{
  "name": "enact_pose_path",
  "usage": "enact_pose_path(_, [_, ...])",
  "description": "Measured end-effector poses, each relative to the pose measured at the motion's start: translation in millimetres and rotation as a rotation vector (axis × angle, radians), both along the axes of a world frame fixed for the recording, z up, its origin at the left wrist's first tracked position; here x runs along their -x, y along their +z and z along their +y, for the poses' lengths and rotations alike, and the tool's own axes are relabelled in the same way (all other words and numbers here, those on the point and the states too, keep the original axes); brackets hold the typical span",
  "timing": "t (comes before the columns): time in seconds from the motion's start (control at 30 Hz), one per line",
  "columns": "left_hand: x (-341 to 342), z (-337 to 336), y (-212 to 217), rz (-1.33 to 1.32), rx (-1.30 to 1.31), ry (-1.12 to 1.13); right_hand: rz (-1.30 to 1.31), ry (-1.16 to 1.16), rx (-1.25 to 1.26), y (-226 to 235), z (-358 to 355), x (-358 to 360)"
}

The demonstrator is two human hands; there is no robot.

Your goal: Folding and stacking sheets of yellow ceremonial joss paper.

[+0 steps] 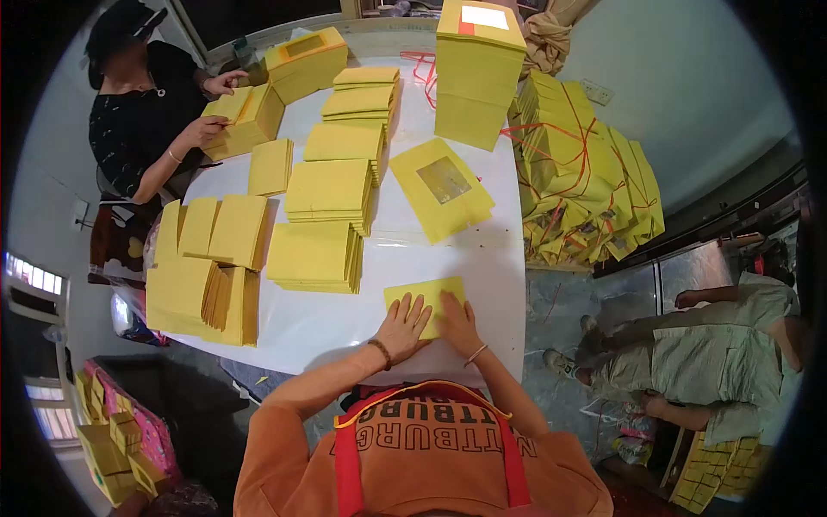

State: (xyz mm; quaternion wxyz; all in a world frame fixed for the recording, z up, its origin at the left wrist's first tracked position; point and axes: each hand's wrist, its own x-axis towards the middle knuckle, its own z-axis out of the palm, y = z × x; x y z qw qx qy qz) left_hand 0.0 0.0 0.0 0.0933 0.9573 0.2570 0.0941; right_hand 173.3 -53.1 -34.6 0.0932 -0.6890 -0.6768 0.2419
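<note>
My left hand (402, 322) lies flat on a small yellow paper piece (432, 288) near the front edge of the table, its fingers spread. Beside it, my right hand (457, 323) rests on the same piece's right side with fingers stretched out, slightly blurred. The piece looks folded, but much of it is under my hands. Just beyond it lies a larger yellow paper piece with a clear rectangular window (441, 183). Left of my hands, a row of folded yellow paper stacks (314, 250) runs away from me.
More folded yellow stacks (183, 289) sit at the table's left. A tall yellow pile (479, 82) stands at the back. Tied yellow bundles (577, 164) are heaped off the right edge. A co-worker (138, 103) handles yellow paper at far left; another person (715, 358) is at right.
</note>
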Motion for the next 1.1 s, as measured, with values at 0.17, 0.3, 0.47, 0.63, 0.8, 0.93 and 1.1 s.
enact_pose_path(0.17, [-24,-24,-24,0.239,-0.395,0.084,1.258,-0.592,-0.123,13,-7,-23])
enact_pose_path(0.3, [-16,17,19,0.151,0.196,-0.001,1.303,-0.863,-0.360,43,0,-23])
enact_pose_path(0.47, [51,62,115,-0.272,0.333,0.024,1.499,-0.910,-0.366,57,8,-13])
enact_pose_path(0.63, [140,99,142,-0.330,-0.236,0.154,1.330,-0.707,-0.105,61,38,44])
enact_pose_path(0.8, [178,124,51,-0.016,-0.349,0.196,1.331,-0.765,0.097,62,96,114])
enact_pose_path(0.93, [164,117,59,0.192,-0.218,0.194,1.230,-0.796,0.207,82,128,153])
enact_pose_path(1.1, [192,136,33,-0.034,0.018,0.201,0.828,-0.465,-0.012,10,147,165])
